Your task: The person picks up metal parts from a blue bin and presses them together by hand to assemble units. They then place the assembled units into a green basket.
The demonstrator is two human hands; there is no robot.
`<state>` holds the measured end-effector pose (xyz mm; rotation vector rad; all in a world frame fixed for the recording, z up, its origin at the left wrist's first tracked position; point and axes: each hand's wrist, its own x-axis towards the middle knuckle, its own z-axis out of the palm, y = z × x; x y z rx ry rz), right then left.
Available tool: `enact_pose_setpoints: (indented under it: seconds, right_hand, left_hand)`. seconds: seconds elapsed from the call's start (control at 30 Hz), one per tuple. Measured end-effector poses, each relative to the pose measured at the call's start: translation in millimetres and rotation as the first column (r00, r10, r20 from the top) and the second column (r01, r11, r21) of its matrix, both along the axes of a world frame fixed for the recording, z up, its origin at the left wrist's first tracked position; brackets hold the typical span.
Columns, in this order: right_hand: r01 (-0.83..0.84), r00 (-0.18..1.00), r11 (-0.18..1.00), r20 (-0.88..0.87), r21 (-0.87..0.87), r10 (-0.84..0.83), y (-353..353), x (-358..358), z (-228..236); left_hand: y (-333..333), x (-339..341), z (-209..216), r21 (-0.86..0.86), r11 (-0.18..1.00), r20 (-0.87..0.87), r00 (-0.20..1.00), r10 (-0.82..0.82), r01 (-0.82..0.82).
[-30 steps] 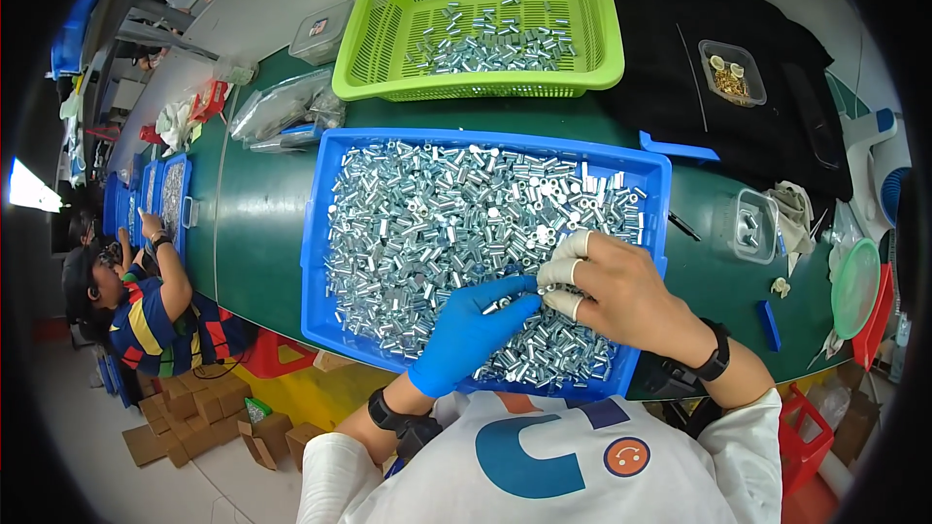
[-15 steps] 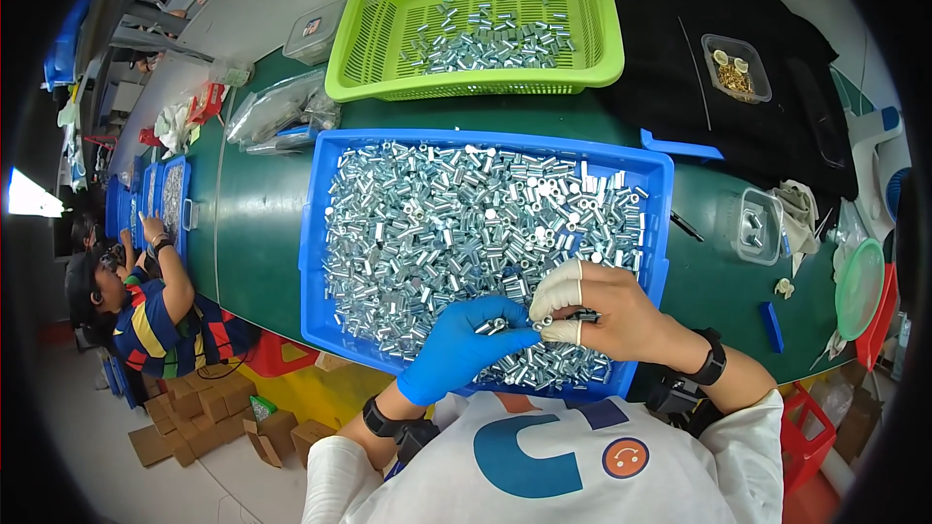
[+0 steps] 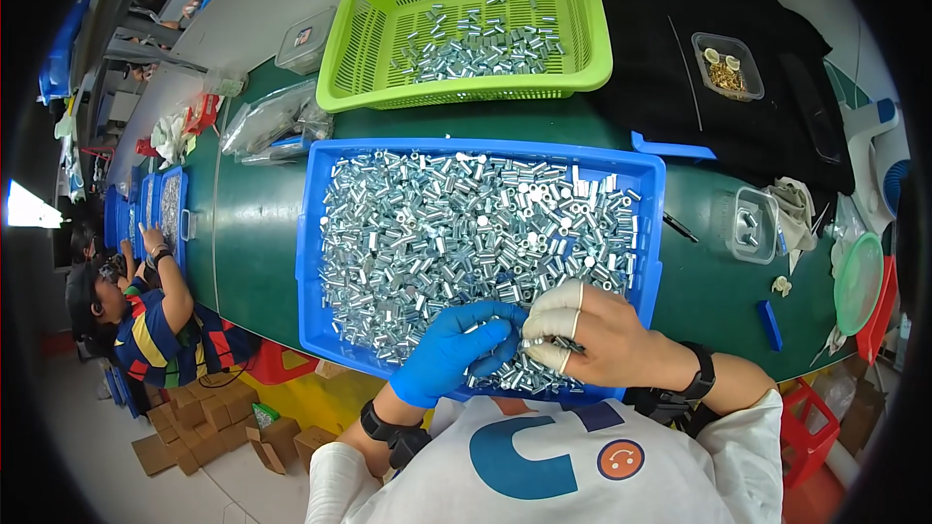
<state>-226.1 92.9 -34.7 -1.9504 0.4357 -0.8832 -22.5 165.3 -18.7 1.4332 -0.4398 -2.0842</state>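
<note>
The right hand (image 3: 597,328) pinches metal pieces (image 3: 534,342) in its grip; whether the gloved left hand (image 3: 451,349), curled beside it, holds any cannot be told. Both hide part of the piece-filled blue tray (image 3: 312,262) beneath; beyond it on the desk (image 3: 254,223) sit a green basket (image 3: 466,99) and black cloth (image 3: 641,39).

Right hand (image 3: 618,335) holds metal pieces (image 3: 565,343) over blue tray (image 3: 649,257); gloved left hand (image 3: 442,354) beside; green basket (image 3: 461,97) beyond.

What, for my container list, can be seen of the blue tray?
The blue tray is wide, shallow, rectangular and seemingly plastic, with raised walls and a rim. It lies flat on the green tabletop, filled with small silvery cylinders. The left hand and right hand are over its near side, contact unclear.
</note>
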Motion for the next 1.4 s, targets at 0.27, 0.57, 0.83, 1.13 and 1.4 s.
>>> enact_pose_setpoints:
  seconds: [0.27,0.57,0.83,1.13,1.4]
  right_hand:
    - [0.05,0.998,0.999,-0.029,-0.009,-0.05,-19.9,-1.4,26.0]
    - [-0.083,0.779,0.958,-0.618,-0.274,-0.109,-41.3,-13.1,16.9]
    - [-0.069,0.838,0.924,-0.524,-0.377,-0.152,-35.8,-4.3,4.5]
    - [-0.038,0.726,0.954,-0.664,-0.296,-0.177,-37.1,-0.7,-3.0]
    - [-0.082,0.791,0.957,-0.603,-0.277,-0.107,-40.2,-2.0,7.1]
  left_hand:
    - [-2.6,-3.4,-1.5,-0.735,0.584,0.47,0.879,0.075,0.344]
    - [-246.7,58.1,40.8,-0.869,0.487,0.39,0.728,0.564,0.088]
    - [-300.2,59.5,-6.4,-0.143,0.551,0.978,0.032,0.206,0.822]
    - [-193.2,15.9,28.4,-0.669,0.242,0.709,0.508,0.488,0.702]
    - [-64.6,-9.5,-10.2,-0.402,0.191,0.91,0.366,0.197,0.896]
